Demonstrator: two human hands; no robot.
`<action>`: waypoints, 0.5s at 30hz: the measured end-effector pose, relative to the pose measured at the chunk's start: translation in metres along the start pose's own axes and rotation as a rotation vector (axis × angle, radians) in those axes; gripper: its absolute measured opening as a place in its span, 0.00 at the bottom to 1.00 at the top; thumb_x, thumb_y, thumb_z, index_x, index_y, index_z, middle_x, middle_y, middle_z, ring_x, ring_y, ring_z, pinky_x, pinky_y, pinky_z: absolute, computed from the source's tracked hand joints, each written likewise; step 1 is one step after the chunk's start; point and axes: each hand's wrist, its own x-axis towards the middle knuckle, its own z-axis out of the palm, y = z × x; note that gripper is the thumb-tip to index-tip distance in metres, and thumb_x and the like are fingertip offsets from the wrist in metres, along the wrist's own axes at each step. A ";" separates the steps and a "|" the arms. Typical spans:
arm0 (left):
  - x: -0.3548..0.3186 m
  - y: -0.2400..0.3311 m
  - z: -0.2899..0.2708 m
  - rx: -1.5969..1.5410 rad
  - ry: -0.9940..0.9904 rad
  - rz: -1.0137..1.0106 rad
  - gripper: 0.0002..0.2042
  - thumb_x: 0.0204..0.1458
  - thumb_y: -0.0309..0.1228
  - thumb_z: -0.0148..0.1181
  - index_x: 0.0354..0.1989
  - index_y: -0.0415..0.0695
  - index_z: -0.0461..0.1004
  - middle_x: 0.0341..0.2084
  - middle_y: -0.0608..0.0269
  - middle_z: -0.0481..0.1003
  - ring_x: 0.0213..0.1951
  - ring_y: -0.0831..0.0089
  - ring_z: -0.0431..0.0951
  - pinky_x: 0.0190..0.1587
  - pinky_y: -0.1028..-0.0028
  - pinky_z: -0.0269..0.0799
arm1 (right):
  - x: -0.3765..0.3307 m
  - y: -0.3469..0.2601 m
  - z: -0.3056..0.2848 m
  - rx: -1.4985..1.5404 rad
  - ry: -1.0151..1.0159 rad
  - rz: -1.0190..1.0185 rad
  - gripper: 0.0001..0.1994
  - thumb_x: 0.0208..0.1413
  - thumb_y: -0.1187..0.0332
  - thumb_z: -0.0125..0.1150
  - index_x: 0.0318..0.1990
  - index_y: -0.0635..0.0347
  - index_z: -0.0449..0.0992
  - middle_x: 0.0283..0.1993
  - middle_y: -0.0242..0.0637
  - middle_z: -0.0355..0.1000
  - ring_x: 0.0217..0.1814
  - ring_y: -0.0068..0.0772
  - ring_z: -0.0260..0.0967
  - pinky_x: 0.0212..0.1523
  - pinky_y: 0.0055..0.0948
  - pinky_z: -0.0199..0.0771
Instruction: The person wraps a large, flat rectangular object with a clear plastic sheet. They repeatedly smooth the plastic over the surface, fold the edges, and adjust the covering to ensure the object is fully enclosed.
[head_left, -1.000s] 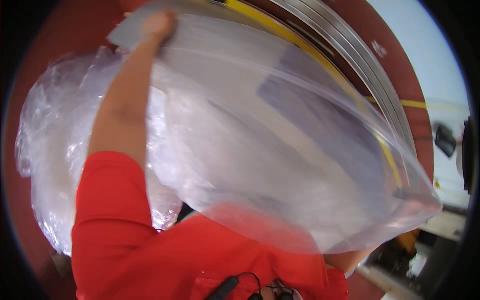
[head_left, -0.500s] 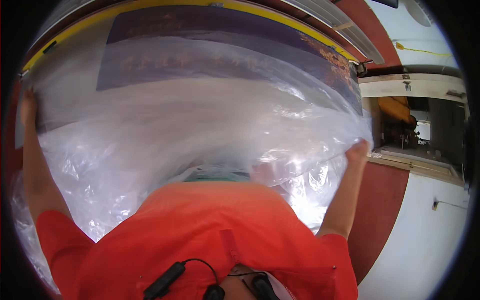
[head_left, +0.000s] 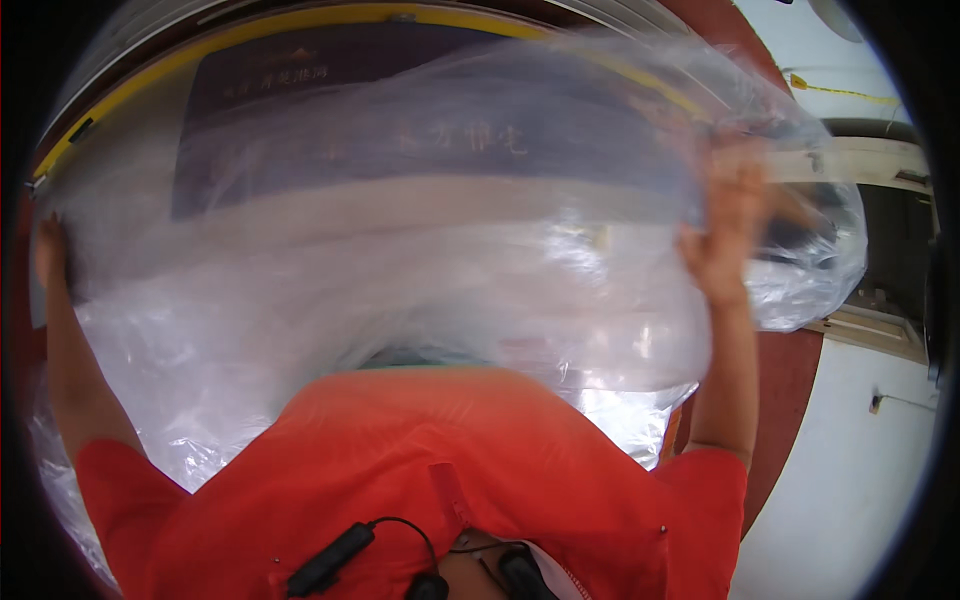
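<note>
The big clear plastic sheet (head_left: 430,260) fills nearly my whole view, and it hides most of what lies behind. Through it I make out only a dark panel (head_left: 300,110) with a yellow curved edge (head_left: 200,60) above it, all hazy; whatever is on the panel is too blurred to tell. The sheet's right end (head_left: 810,270) is smeared and bunched, and its lower edge runs out of sight behind my red shirt (head_left: 450,480). At the very bottom a black cable and clip (head_left: 330,560) sit on the shirt, partly cut off.

My left hand (head_left: 50,260) is far out at the left rim, arm raised straight up from the red sleeve, and it grips the sheet's left edge; the fingers themselves are lost in shadow and film. My right hand (head_left: 725,235) is up high on the right, forearm vertical, palm against the plastic, fingers spread upward. It is blurred, so I cannot tell whether it pinches the film or only presses on it. The sheet hangs stretched between both hands, in front of my chest and above it.

To the right, a white wall (head_left: 850,500) and a pale ledge (head_left: 870,330) show past the plastic.
</note>
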 end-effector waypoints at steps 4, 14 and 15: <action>0.011 -0.055 0.029 -0.139 0.177 0.105 0.20 0.52 0.42 0.33 0.50 0.47 0.59 0.45 0.52 0.62 0.43 0.53 0.65 0.41 0.63 0.63 | -0.121 0.052 0.142 0.277 -0.360 0.744 0.30 0.47 0.49 0.42 0.57 0.52 0.48 0.59 0.45 0.45 0.62 0.49 0.34 0.58 0.44 0.32; 0.005 -0.030 0.019 0.241 -0.001 0.154 0.17 0.52 0.36 0.35 0.49 0.47 0.59 0.45 0.52 0.63 0.40 0.61 0.69 0.38 0.69 0.66 | -0.016 0.039 0.158 0.313 -0.303 0.613 0.30 0.49 0.51 0.42 0.56 0.60 0.49 0.59 0.41 0.45 0.63 0.41 0.36 0.58 0.41 0.35; 0.003 -0.031 0.021 0.222 0.014 0.150 0.17 0.52 0.36 0.35 0.49 0.46 0.60 0.45 0.52 0.63 0.40 0.62 0.69 0.39 0.71 0.65 | -0.010 0.038 0.154 0.324 -0.299 0.614 0.30 0.49 0.52 0.42 0.56 0.60 0.49 0.59 0.40 0.45 0.63 0.40 0.36 0.58 0.40 0.35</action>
